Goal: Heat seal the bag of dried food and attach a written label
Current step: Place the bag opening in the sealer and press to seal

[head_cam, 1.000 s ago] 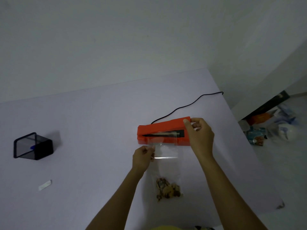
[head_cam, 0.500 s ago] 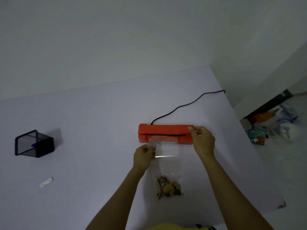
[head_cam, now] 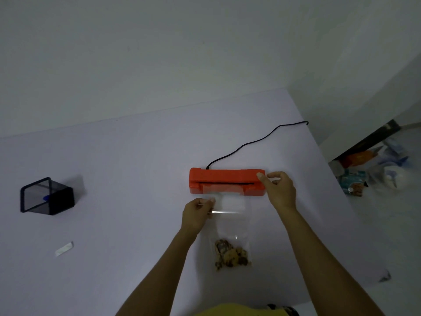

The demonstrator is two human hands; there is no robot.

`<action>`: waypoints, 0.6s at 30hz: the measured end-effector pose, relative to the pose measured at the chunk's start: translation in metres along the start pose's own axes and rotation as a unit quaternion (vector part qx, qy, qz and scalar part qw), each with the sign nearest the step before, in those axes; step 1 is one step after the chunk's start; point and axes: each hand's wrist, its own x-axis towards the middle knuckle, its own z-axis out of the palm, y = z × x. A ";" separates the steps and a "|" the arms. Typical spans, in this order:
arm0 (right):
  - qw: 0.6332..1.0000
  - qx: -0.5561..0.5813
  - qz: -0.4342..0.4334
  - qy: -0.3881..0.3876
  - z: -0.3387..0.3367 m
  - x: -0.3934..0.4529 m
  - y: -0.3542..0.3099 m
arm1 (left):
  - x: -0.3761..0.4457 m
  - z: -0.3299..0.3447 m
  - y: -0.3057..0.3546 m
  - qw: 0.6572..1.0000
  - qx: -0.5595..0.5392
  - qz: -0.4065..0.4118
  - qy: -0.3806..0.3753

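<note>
An orange heat sealer point(head_cam: 224, 181) lies across the white table point(head_cam: 136, 156), its lid down on the mouth of a clear plastic bag point(head_cam: 232, 215). Brown dried food point(head_cam: 231, 256) sits at the bag's near end. My left hand point(head_cam: 197, 215) pinches the bag's left edge just below the sealer. My right hand point(head_cam: 279, 190) rests at the sealer's right end, thumb on the lid's top. A small white label point(head_cam: 64, 248) lies flat at the near left.
A black mesh pen holder point(head_cam: 46, 198) with a blue pen inside stands at the left. The sealer's black cord point(head_cam: 257, 141) runs to the table's far right edge. Bags and clutter point(head_cam: 373, 169) lie on the floor to the right.
The sealer's lid, raised a second ago, has come down onto the bag's mouth under my right hand. My left hand has kept hold of the bag's edge.
</note>
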 end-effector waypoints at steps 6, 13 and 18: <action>0.994 0.043 0.091 -0.034 -0.004 0.008 0.003 | -0.005 -0.008 -0.014 0.999 0.017 -0.010 -0.031; 0.993 0.035 0.111 -0.033 -0.002 0.013 0.006 | -0.007 -0.010 -0.020 0.996 0.028 -0.015 -0.078; 0.994 0.028 0.105 -0.025 -0.001 0.011 0.007 | -0.007 -0.010 -0.022 0.997 0.027 -0.015 -0.075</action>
